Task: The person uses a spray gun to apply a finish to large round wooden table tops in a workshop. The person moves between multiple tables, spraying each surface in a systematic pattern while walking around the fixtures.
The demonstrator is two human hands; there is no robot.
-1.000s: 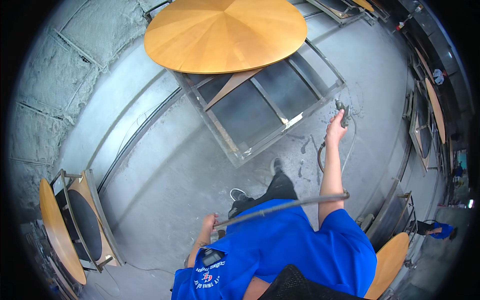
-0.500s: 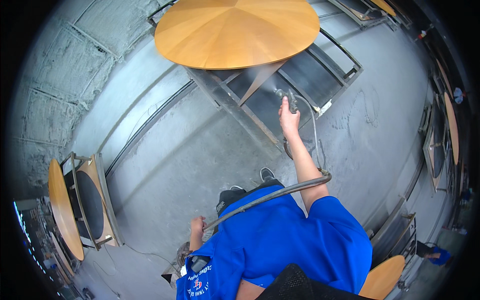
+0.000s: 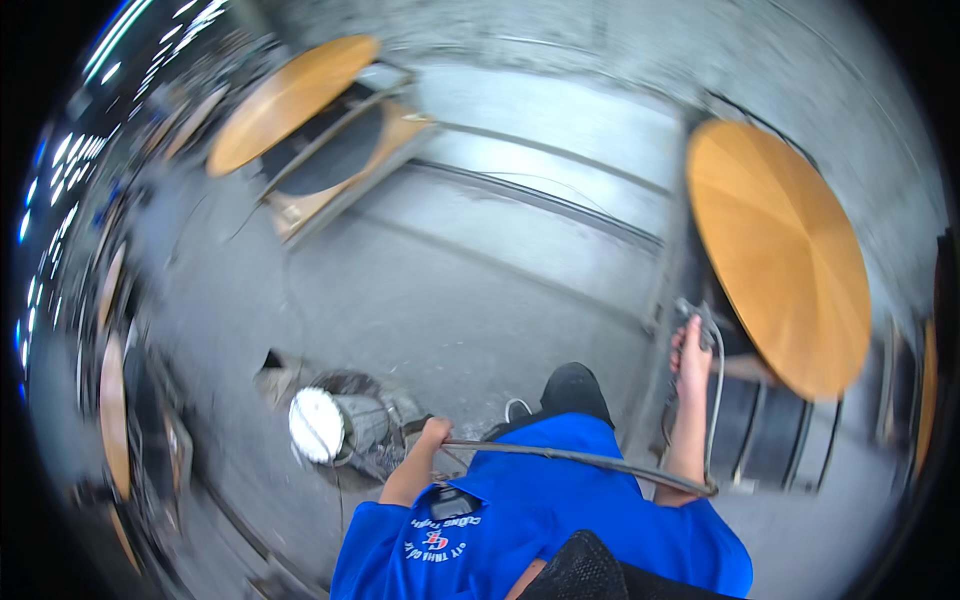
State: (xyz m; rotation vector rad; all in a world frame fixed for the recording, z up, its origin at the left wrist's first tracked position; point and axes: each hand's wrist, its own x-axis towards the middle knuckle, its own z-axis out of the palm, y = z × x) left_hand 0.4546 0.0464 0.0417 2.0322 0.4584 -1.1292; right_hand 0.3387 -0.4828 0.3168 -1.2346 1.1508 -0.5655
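A metal spray gun with a thin pale hose is in my right hand, fingers wrapped round its grip. Just beyond it stands a round wooden tabletop with a wedge-patterned veneer, raised on a dark frame. My left hand is closed on a thick grey hose, which crosses in front of my body to my right forearm. Beside the left hand sits a grimy bucket, with a round white top or opening next to it. No spray mist shows at the gun.
Another round tabletop rests on a cart at the far left. More wooden panels stand along the left rim. Rails or channels run across the grey concrete floor. A coated grey wall lies behind.
My view and body have turned left, so the near tabletop now lies at the right and the bucket is in view. The mist at the gun is gone. Both hands keep their hold.
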